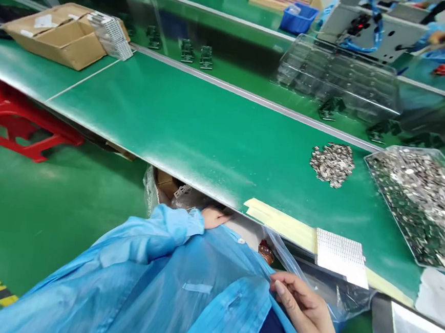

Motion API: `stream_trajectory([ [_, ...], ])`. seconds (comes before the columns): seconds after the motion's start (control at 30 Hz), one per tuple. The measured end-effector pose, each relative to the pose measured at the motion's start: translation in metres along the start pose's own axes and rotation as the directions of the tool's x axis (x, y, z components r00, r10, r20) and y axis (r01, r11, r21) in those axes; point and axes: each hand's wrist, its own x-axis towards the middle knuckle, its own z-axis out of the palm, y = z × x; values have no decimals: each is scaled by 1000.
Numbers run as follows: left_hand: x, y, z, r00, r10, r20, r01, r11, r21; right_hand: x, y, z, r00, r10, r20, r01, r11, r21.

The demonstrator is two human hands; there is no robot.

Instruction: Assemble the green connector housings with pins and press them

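Note:
My right hand (304, 306) is at the front of the light blue work coat (197, 287), its thumb and fingers pinched on the coat's open edge. Dark blue clothing shows beneath that edge. My left hand (215, 218) is low at the front edge of the green workbench (196, 113), beside an open box (166, 182) with clear plastic in it. Its fingertips are hidden, so I cannot see whether it holds anything. A clear plastic bag (285, 251) hangs from the bench edge between my hands.
Small silvery metal pieces lie in a heap (332, 164) and fill a clear tray (396, 216) on the right. A metal plate with rows of small parts (341, 255) rests at the bench edge. A carton (59, 35) stands far left; a red stool (26, 120) is below.

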Motion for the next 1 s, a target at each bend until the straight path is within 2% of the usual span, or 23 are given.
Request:
stream_trajectory([
  [0.07,-14,-7,-10,998,-26,65,22,998,60,-1,8,2,1000,4,-19,-3,999,43],
  [0.17,-27,-13,-22,993,-54,108,40,991,130,5,17,5,999,3,46,-8,994,112],
  [0.27,-33,-14,-26,991,-58,122,37,985,166,15,22,9,992,-38,123,22,991,132],
  [0.4,-42,-13,-29,986,-71,150,44,983,176,26,30,12,982,-110,155,92,989,117],
  [0.53,-46,0,-30,992,-15,121,-3,989,148,29,37,13,974,-140,178,112,981,160],
  [0.63,-44,15,-24,997,17,81,-28,991,131,27,39,15,971,-166,170,130,971,201],
  [0.73,-45,28,-18,1000,-28,-15,30,988,150,25,41,16,972,-178,153,141,964,227],
  [0.83,-53,38,-23,991,-56,-120,78,980,184,25,45,20,970,-189,149,150,958,244],
  [0.9,-63,41,-32,992,-48,-113,71,977,202,28,49,23,966,-204,158,163,957,238],
  [1.0,-84,38,-41,998,-48,-33,54,974,221,39,51,28,960,-239,148,216,964,154],
])
